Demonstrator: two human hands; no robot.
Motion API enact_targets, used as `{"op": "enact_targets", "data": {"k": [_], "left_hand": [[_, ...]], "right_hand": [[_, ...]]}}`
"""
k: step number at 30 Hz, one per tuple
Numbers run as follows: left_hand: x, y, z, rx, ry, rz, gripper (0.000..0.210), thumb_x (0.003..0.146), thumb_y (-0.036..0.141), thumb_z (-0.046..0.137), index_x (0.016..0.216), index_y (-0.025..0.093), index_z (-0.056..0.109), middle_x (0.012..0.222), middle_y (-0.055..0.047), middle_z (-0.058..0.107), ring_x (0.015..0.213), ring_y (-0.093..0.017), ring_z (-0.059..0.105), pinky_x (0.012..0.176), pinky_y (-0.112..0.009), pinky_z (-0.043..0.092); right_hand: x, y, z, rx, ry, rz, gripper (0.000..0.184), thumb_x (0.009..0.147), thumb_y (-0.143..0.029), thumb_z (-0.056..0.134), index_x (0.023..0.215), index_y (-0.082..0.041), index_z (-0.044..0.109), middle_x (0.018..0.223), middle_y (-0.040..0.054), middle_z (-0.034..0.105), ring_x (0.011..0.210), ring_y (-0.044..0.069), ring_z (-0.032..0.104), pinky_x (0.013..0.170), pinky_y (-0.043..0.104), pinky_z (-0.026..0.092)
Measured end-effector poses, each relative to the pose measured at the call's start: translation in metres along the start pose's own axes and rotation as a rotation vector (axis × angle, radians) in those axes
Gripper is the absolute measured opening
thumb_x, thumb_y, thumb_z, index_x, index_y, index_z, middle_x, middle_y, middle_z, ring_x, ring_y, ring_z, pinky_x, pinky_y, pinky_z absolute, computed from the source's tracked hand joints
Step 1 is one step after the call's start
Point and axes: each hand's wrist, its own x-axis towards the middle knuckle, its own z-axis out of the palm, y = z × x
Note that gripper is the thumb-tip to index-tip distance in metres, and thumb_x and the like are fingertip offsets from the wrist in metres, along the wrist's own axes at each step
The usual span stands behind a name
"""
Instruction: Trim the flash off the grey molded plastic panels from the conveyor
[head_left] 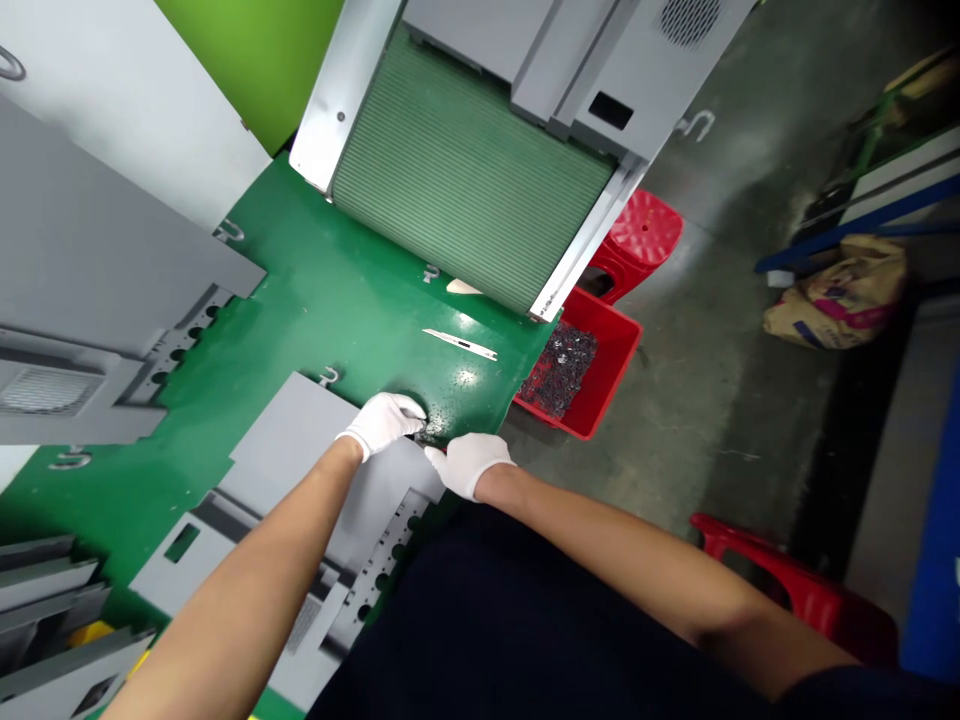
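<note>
My left hand (384,424), in a white glove, is at the far edge of a grey plastic panel (289,440), its fingers pinched together. Something small and dark shows at those fingertips, too small to name. Across the panel's corner is my right hand (472,465), also in a white glove, with the thumb pointing to the left hand and the fingers curled under. What it holds, if anything, is hidden. Small dark bits (433,428) lie scattered on the green tabletop (322,300) just beyond the fingertips. A white cutter knife (460,345) lies farther off.
A ribbed green conveyor belt (457,180) carries another grey panel (480,30) beyond the table. Right of the table, a red bin (619,365) holds many small dark pieces, with a red stool (649,235) behind it. More grey panels (90,250) lie on the left.
</note>
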Motion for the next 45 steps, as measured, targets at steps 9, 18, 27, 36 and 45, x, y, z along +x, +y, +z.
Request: {"op": "enact_targets", "data": {"k": [9, 18, 27, 36, 45], "left_hand": [[-0.001, 0.004, 0.001, 0.042, 0.007, -0.021, 0.024, 0.066, 0.028, 0.072, 0.087, 0.017, 0.075, 0.081, -0.003, 0.076, 0.074, -0.019, 0.07, 0.068, -0.025, 0.054], [0.0, 0.006, -0.001, 0.06, 0.0, -0.043, 0.023, 0.065, 0.027, 0.072, 0.085, 0.018, 0.075, 0.079, -0.003, 0.075, 0.074, -0.019, 0.07, 0.067, -0.025, 0.054], [0.005, 0.008, -0.001, 0.095, -0.027, -0.072, 0.022, 0.062, 0.027, 0.072, 0.083, 0.018, 0.075, 0.076, -0.003, 0.075, 0.073, -0.021, 0.07, 0.066, -0.026, 0.054], [0.013, -0.003, -0.002, 0.106, -0.065, -0.057, 0.023, 0.063, 0.03, 0.074, 0.083, 0.018, 0.075, 0.075, -0.004, 0.075, 0.069, -0.019, 0.068, 0.065, -0.027, 0.054], [0.006, 0.003, -0.001, 0.12, -0.036, -0.038, 0.018, 0.068, 0.03, 0.071, 0.08, 0.018, 0.075, 0.074, -0.004, 0.074, 0.069, -0.018, 0.067, 0.065, -0.027, 0.053]], "right_hand": [[0.011, 0.009, -0.002, 0.019, -0.004, -0.053, 0.082, 0.091, -0.072, 0.017, 0.109, -0.016, 0.075, 0.11, 0.021, 0.072, 0.102, 0.036, 0.068, 0.081, 0.046, 0.054], [0.024, 0.013, -0.001, -0.009, -0.042, -0.102, 0.082, 0.087, -0.078, 0.028, 0.108, -0.015, 0.076, 0.108, 0.0203, 0.073, 0.101, 0.037, 0.069, 0.08, 0.044, 0.055], [0.028, 0.016, -0.001, 0.033, -0.069, -0.153, 0.088, 0.089, -0.077, 0.019, 0.112, -0.013, 0.074, 0.111, 0.0222, 0.072, 0.102, 0.035, 0.069, 0.082, 0.044, 0.054], [0.026, 0.019, -0.001, -0.034, -0.02, -0.214, 0.086, 0.09, -0.076, 0.019, 0.105, -0.013, 0.076, 0.106, 0.0214, 0.073, 0.101, 0.037, 0.069, 0.082, 0.046, 0.055], [0.031, 0.025, 0.001, -0.044, -0.03, -0.222, 0.081, 0.089, -0.077, 0.025, 0.108, -0.015, 0.075, 0.107, 0.0203, 0.073, 0.099, 0.035, 0.07, 0.082, 0.044, 0.055]]}}
